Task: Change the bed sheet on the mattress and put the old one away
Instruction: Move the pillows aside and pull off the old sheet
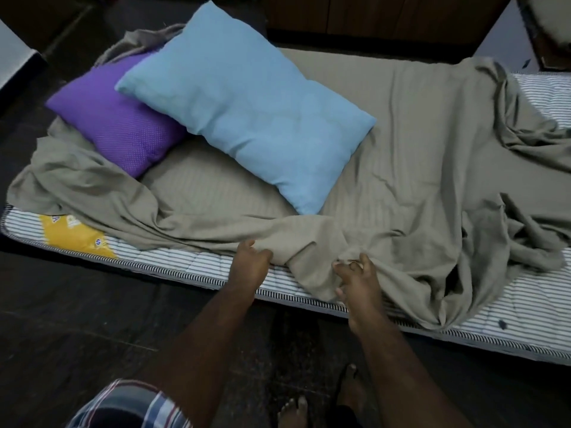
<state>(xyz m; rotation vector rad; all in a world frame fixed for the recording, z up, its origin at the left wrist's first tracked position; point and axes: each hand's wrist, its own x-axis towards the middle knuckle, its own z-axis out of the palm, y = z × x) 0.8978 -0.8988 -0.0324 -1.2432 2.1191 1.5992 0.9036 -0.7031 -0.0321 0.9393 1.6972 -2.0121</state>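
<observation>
Stripping old sheet (401,168) at mattress (191,267) near edge.
My left hand (251,261) and right hand (355,279) both grip bunched fabric; pillows (247,103) pin the far side, so lift them before pulling.

Beige sheet (386,186) covering blue-white striped mattress (197,267) w/ yellow label (71,233); lt-blue pillow (247,100), purple dotted pillow (117,118) lying atop.

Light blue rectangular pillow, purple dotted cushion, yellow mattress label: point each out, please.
Light blue rectangular pillow (247,109), head view, middle of its top face.
Purple dotted cushion (114,118), head view, centre of its exposed fabric.
Yellow mattress label (72,234), head view, middle of the patch.
</observation>
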